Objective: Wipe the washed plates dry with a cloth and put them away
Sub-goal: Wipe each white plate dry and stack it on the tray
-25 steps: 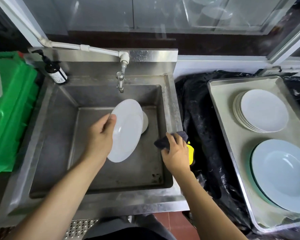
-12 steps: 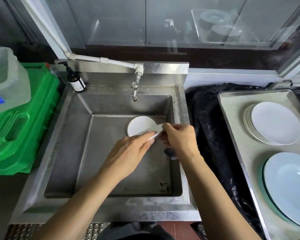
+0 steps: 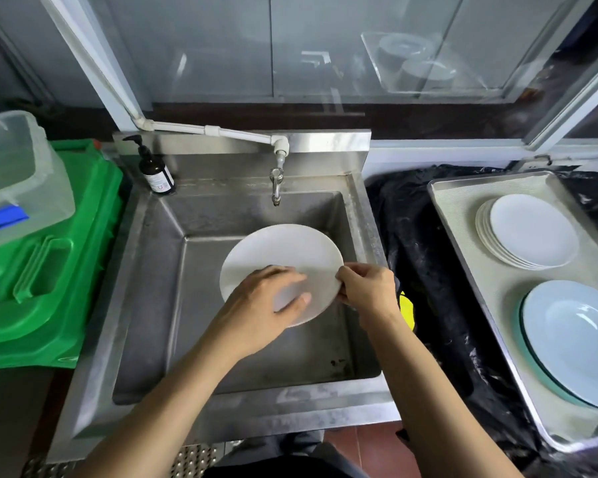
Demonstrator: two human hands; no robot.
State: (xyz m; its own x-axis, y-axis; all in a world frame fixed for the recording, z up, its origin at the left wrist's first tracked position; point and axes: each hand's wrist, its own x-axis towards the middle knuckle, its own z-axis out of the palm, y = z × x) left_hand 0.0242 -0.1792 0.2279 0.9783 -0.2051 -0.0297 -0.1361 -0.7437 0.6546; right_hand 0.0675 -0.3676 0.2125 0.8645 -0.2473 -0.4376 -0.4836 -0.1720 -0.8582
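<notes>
Over the steel sink (image 3: 152, 305) I hold a white plate (image 3: 283, 253), its broad face turned up toward me. My left hand (image 3: 263, 308) lies across the plate's near left part, fingers and thumb curled over it. Fingertips of my right hand (image 3: 366, 291) pinch the plate's right rim. No cloth shows in either hand. Something yellow (image 3: 407, 305) peeks out by the sink's right edge behind my right wrist.
A metal tray (image 3: 463, 243) on the right holds a stack of white plates (image 3: 532, 232) and large pale blue plates (image 3: 577, 343). Black plastic (image 3: 425, 270) covers the counter. Faucet (image 3: 276, 188), soap bottle (image 3: 156, 174), green crate (image 3: 49, 270) and clear tub (image 3: 14, 174) lie left and behind.
My right hand has left the dark cloth at the sink's edge and taken the plate's rim. The plate went from tilted and edge-on to lying flat toward me.
</notes>
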